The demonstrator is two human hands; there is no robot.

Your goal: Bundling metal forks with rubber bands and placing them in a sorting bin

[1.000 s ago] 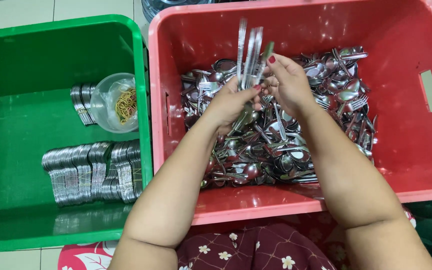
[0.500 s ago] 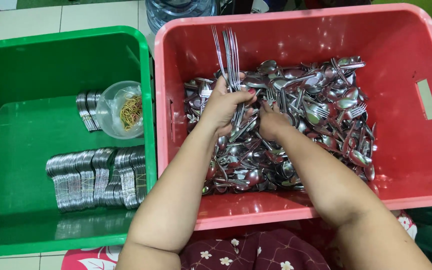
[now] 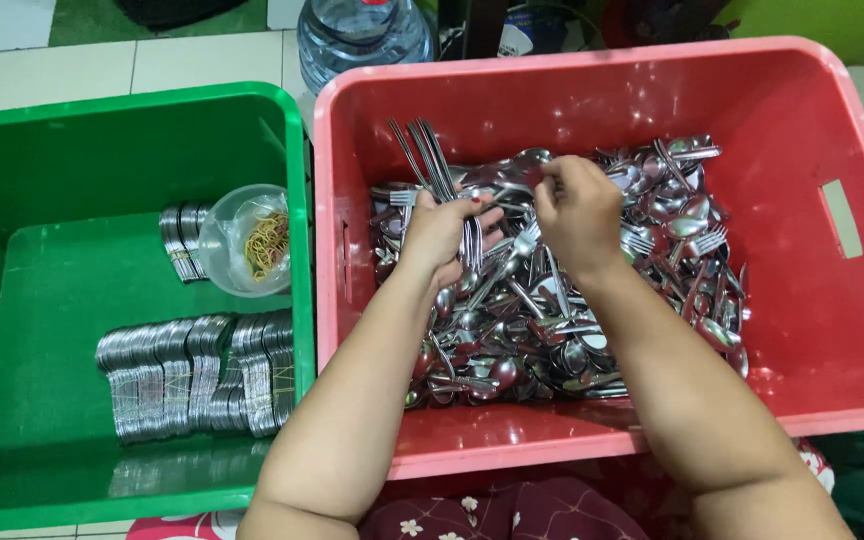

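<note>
A red plastic crate (image 3: 772,110) holds a loose heap of steel spoons and forks (image 3: 572,330). My left hand (image 3: 447,232) grips a small bunch of cutlery (image 3: 427,160) whose handles stick up toward the crate's back wall. My right hand (image 3: 577,212) rests on the heap just to the right, its fingers pinching at a piece of cutlery near the top of the pile. Both forearms reach in over the crate's near rim.
A green crate (image 3: 72,130) stands to the left with rows of bundled cutlery (image 3: 197,372), a smaller bundle (image 3: 180,243) and a clear cup of rubber bands (image 3: 252,240). A large water bottle (image 3: 364,35) stands behind the crates on the tiled floor.
My left hand has lowered and tilted its bunch leftward. My right hand let go of that bunch, dropped onto the heap, and now picks at pieces near the top of the pile.
</note>
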